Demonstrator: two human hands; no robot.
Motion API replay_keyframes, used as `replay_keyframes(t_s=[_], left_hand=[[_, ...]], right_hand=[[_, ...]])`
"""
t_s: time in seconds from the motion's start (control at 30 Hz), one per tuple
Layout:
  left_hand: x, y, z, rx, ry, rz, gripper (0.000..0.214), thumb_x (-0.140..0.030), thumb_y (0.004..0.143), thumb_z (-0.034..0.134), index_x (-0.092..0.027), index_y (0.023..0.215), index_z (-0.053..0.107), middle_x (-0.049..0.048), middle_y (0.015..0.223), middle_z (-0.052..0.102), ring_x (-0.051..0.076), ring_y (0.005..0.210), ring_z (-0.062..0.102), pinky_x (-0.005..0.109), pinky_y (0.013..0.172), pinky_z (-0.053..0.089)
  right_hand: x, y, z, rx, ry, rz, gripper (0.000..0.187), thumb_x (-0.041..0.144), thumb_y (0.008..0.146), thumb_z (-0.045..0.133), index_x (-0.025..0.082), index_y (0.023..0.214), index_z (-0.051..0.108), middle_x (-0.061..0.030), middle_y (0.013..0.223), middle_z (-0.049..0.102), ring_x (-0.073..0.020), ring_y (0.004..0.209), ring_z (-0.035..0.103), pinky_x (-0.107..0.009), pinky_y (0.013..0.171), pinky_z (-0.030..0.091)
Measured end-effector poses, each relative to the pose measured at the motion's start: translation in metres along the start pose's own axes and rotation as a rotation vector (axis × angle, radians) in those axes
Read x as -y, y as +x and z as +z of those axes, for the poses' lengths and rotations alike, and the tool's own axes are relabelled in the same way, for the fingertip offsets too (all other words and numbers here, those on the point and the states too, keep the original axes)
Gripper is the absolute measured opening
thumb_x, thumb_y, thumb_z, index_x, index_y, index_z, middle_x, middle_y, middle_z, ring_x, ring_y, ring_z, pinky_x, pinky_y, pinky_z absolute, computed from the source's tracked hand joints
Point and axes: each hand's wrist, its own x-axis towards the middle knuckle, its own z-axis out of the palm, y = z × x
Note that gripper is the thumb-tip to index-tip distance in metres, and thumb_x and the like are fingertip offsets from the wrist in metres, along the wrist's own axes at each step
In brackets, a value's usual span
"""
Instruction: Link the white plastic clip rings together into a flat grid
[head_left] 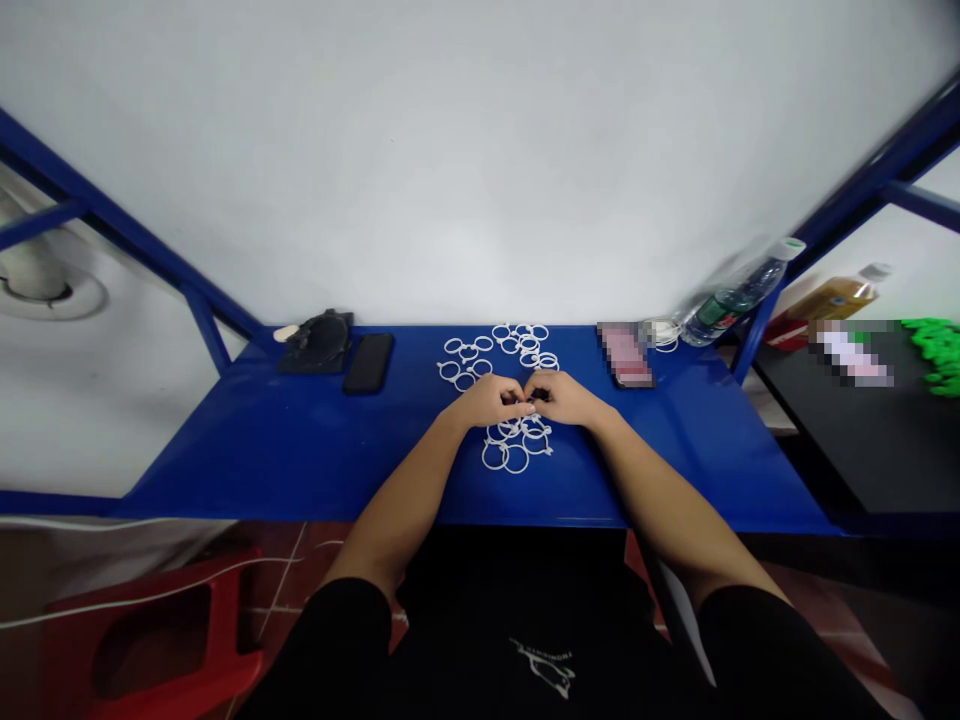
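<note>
The likeliest trouble is tangling. The near rings [505,456] lie in a loose, overlapping heap on the desk [315,460], directly under and in front of the hands, and several have small tabs that could catch on a neighbour. Lifting one could drag others along, and a wrist or forearm brushing the heap could scatter them toward the front edge. The far rings [529,344], beyond the hands, also overlap, so a reach there risks the same snag. The left rings [469,352] lie a little more spread out, though close enough to the left hand [486,402] for its knuckles to nudge them. A slip of the fingertips could also drop a small part into the heap, where white on white would make it hard to find. The phone [369,363] and the bottle [739,300] stand well apart from the hands and seem at little risk.

Both hands meet over the middle of the desk, between the far rings and the near rings. The left hand is half curled, its thumb and fingers drawn toward the right hand [561,398], which is bent in the same way. Their fingertips touch or nearly touch. Whether either grips a ring there, I cannot tell; the fingers hide it.
</note>
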Motion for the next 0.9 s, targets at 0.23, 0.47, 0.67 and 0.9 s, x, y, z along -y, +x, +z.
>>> replay_keyframes(t_s=[0.23, 0.47, 0.67, 0.9], left_hand=[[-0.005, -0.001, 0.005, 0.022, -0.015, 0.012, 0.022, -0.037, 0.085, 0.071, -0.016, 0.085, 0.076, 0.0018, 0.07, 0.072, 0.01, 0.055, 0.056, 0.022, 0.054, 0.039], [-0.008, -0.002, 0.012, 0.033, -0.037, 0.038, 0.012, -0.02, 0.08, 0.067, -0.016, 0.086, 0.077, 0.0015, 0.071, 0.074, 0.011, 0.058, 0.061, 0.023, 0.059, 0.045], [-0.009, 0.0, 0.015, -0.001, 0.004, 0.079, 0.011, -0.02, 0.082, 0.067, -0.017, 0.084, 0.077, 0.0011, 0.073, 0.074, 0.012, 0.061, 0.062, 0.025, 0.062, 0.046], [0.003, 0.004, -0.016, -0.415, 0.405, -0.002, 0.015, -0.018, 0.09, 0.063, -0.021, 0.094, 0.077, 0.0064, 0.103, 0.074, 0.021, 0.098, 0.066, 0.034, 0.093, 0.052]], right_hand=[[-0.002, -0.003, -0.006, 0.05, 0.042, 0.013, 0.02, 0.006, 0.077, 0.059, 0.019, 0.081, 0.074, -0.0008, 0.08, 0.072, -0.0142, 0.07, 0.063, -0.025, 0.068, 0.046], [0.0, -0.004, -0.01, 0.053, 0.044, 0.073, 0.021, 0.005, 0.076, 0.057, 0.019, 0.078, 0.073, 0.0006, 0.076, 0.073, -0.0136, 0.068, 0.065, -0.024, 0.066, 0.045], [0.002, -0.002, -0.008, -0.002, 0.03, 0.078, 0.022, 0.006, 0.08, 0.057, 0.02, 0.084, 0.073, 0.0004, 0.078, 0.074, -0.0149, 0.07, 0.067, -0.025, 0.068, 0.047], [-0.016, -0.004, -0.013, -0.302, -0.175, 0.148, 0.021, 0.018, 0.094, 0.056, 0.019, 0.105, 0.074, -0.0095, 0.103, 0.075, -0.0228, 0.09, 0.068, -0.034, 0.083, 0.053]])
